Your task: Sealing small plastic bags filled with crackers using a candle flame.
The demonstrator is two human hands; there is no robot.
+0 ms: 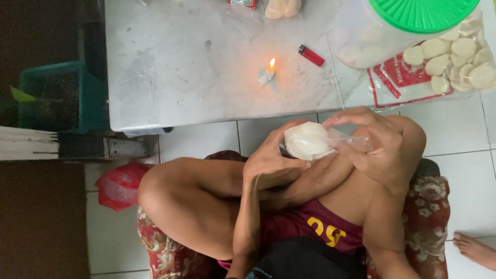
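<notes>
Gripping the bag of crackers, both hands' fingers were closed on it short of the candle; pinching its open end flat looked wise.

Lots cut off here. The tub with the green lid runs off the top edge, same for the bag of rounds and a red packet up there. The cracker bag spills past the right edge. A foot pokes in bottom right, its owner unseen. The left hand covers part of the small bag.
</notes>
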